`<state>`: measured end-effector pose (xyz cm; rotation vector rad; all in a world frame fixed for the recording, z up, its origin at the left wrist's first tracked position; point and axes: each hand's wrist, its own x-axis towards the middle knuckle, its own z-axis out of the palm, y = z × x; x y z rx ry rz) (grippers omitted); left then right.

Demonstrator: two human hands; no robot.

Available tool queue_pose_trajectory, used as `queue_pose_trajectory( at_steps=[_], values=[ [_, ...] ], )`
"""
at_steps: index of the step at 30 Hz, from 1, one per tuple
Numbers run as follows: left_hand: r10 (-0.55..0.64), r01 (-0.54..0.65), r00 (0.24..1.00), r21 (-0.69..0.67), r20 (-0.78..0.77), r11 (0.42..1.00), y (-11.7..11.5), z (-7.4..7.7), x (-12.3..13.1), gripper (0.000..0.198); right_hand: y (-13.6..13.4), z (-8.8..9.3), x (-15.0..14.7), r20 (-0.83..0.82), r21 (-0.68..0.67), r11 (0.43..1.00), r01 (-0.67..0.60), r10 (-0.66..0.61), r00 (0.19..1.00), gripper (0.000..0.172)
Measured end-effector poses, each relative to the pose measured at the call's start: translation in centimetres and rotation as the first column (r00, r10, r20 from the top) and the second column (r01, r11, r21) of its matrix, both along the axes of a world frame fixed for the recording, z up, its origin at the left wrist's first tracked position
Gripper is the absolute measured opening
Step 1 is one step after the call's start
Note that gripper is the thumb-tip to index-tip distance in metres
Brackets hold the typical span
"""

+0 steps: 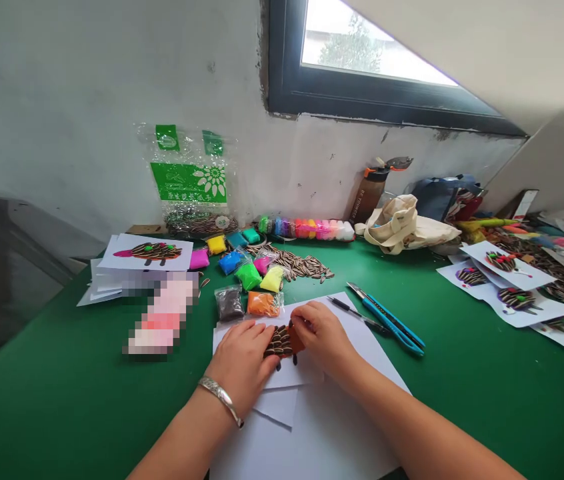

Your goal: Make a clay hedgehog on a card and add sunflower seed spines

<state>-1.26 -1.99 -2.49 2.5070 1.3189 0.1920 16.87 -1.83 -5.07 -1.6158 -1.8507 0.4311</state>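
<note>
A small picture lies on white paper (307,378), with rows of striped sunflower seeds (279,341) pressed into orange clay (297,339). Short dark leg-like pieces (295,359) show at its lower edge. My left hand (242,357), a silver bracelet at its wrist, rests flat on the paper at the picture's left side, fingers stretched out. My right hand (319,333) is closed in a pinch at the clay's upper right, on what looks like a sunflower seed, mostly hidden by the fingertips. More white sheets (332,433) lie underneath.
Bagged coloured clay (249,276) and a seed pile (307,263) lie beyond my hands. A pen (357,313) and blue utility knife (387,320) are at right. Finished seed pictures lie left (147,252) and right (507,283). A bottle (369,193) stands by the wall.
</note>
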Motion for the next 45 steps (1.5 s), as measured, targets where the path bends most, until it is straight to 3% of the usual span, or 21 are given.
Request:
queue_pose_trajectory(
  at_steps=[10, 22, 28, 45],
  values=[
    [0.019, -0.017, 0.999, 0.055, -0.042, 0.998, -0.5, -0.2, 0.8, 0.042, -0.4, 0.0, 0.1, 0.186, 0.052, 0.999, 0.015, -0.024, 0.982, 0.018],
    [0.022, -0.019, 0.997, 0.031, -0.073, 0.999, -0.6, 0.0, 0.9, 0.042, -0.5, 0.5, -0.6, 0.264, -0.067, 0.995, 0.078, -0.057, 0.963, 0.017],
    [0.041, -0.039, 0.997, 0.033, -0.073, 0.999, -0.6, -0.5, 1.2, 0.041, -0.3, 0.3, -1.2, 0.320, -0.056, 0.995, 0.084, -0.062, 0.945, 0.016],
    [0.060, -0.061, 0.997, -0.023, -0.037, 0.998, -0.7, -0.6, 1.2, 0.044, -0.9, 0.0, 0.3, 0.211, -0.044, 0.999, 0.002, 0.007, 0.978, 0.019]
  ],
)
